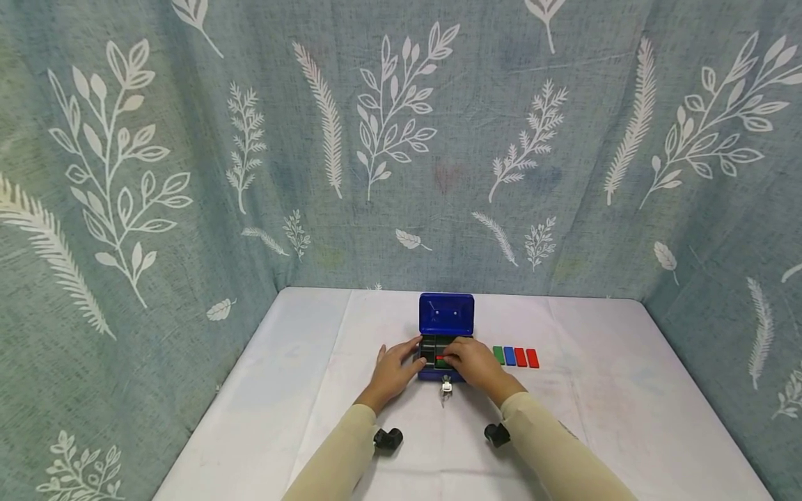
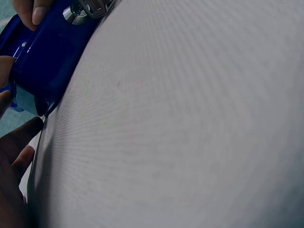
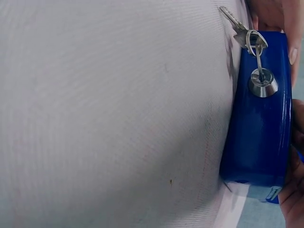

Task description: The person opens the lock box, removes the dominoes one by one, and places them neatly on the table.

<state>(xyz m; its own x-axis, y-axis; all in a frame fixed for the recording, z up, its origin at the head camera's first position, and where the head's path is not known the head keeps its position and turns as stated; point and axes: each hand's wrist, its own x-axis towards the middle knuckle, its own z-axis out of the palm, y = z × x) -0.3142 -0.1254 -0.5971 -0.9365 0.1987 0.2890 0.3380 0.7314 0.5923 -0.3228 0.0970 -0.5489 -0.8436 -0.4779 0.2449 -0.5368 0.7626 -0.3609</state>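
White cloth-covered table [image 1: 301,417], teal leaf-print fabric [image 1: 188,174] walling it on three sides. Centre frame: glossy blue metal cash box [image 1: 445,313], lid up, black tray inside, keys [image 1: 445,391] in front lock. Left hand [image 1: 395,367] rests relaxed on its left edge; right hand [image 1: 474,362] curls over tray, grip unclear. Green, blue, red blocks [image 1: 516,357] just right.

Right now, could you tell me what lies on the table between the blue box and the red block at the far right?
In the head view, a green block, a blue block and another red block lie between the blue box and the end red block.
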